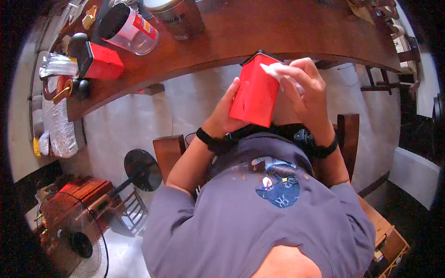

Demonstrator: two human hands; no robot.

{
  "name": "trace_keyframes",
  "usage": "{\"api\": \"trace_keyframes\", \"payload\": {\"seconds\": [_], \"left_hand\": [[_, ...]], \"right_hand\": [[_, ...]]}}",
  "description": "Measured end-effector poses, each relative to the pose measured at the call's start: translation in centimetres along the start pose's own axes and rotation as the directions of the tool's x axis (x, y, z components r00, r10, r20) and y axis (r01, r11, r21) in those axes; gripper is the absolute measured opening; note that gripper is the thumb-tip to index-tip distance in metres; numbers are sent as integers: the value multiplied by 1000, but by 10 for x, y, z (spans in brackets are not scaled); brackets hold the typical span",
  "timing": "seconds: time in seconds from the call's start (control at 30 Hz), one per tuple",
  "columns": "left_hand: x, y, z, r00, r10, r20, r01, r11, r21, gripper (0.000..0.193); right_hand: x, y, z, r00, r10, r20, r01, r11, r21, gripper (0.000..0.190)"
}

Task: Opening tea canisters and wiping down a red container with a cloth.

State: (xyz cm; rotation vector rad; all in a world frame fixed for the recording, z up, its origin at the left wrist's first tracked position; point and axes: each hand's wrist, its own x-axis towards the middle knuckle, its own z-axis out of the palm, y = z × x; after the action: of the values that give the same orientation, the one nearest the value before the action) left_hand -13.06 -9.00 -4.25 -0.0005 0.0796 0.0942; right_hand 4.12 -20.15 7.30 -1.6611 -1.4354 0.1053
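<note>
A red tin [253,92] with a dark rim at its upper end is held tilted above my lap, just off the near edge of the wooden table [278,31]. My left hand [224,109] supports it from the left side and underneath. Between the fingers of my right hand [307,85] is a crumpled white tissue or cloth [273,70], touching the tin near its upper right edge. The tin's far side and the fingers behind it are hidden.
At the table's left stand a second red tin [104,62], a clear plastic tub [139,36] with a red label, and a large canister [180,17]. Silvery plastic packets [59,66] lie beyond. A standing fan [78,239] is behind on the left. Chair posts [169,149] flank me.
</note>
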Motion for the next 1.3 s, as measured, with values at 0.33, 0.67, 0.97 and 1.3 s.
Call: {"api": "trace_keyframes", "payload": {"seconds": [0.33, 0.67, 0.97, 1.3], "left_hand": [[-5, 8, 13, 984, 114, -138, -82, 972, 221, 78], [-16, 14, 8, 976, 203, -76, -185, 964, 190, 71], [-15, 22, 6, 968, 248, -41, -229, 938, 260, 71], [-21, 36, -7, 925, 358, 130, -328, 574, 750, 56]], "right_hand": [[-19, -31, 11, 943, -182, 279, 132, 973, 189, 25], [19, -26, 30, 994, -104, 31, 108, 982, -157, 22], [15, -24, 33, 978, -195, 77, 198, 979, -43, 17], [-19, 14, 50, 837, 407, 366, -543, 533, 649, 16]]}}
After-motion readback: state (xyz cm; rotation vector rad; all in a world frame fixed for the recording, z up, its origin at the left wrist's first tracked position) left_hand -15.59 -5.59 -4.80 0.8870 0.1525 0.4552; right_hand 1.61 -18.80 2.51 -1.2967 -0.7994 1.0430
